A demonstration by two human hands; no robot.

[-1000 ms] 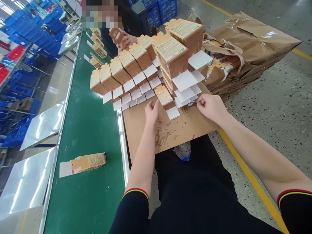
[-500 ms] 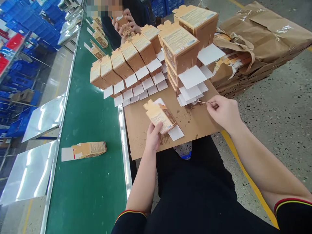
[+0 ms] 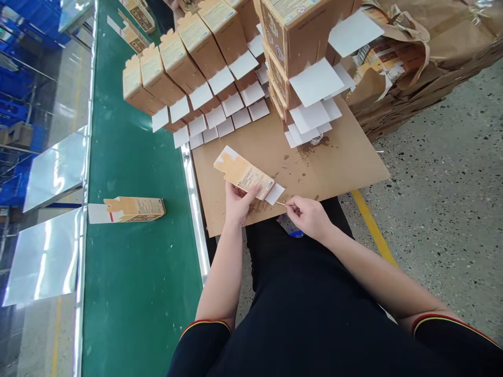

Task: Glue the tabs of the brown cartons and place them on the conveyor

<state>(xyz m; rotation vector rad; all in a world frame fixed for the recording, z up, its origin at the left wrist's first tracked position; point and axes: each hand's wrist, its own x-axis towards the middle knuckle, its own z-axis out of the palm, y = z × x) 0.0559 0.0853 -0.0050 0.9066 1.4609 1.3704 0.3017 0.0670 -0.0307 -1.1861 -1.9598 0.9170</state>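
A: In the head view, what do the fingers hold?

B: The left hand (image 3: 238, 205) pinches a small box (image 3: 247, 174), thumb on the printed face, other fingers beneath. The right hand (image 3: 309, 217) has its fingertips pressed together on a thin stick (image 3: 280, 203), which points from them toward the box's white flap (image 3: 275, 194).

A: Does it touch the flap?

B: The tip ends right by the flap's edge; contact cannot be told.

A: How far along is the work?

B: The held box looks partway: its near flap and far tabs stand open. Beyond the left fingers is a row of boxes (image 3: 186, 52), and beyond the right fingers a taller stack (image 3: 281, 86). Both have white flaps sticking out, so they seem formed but not closed. Left of the left fingers, another box (image 3: 143, 208) lies open-ended on a green belt (image 3: 137, 293).

A: And under the fingers?

B: A brown cardboard sheet (image 3: 341, 167) with dark spots.
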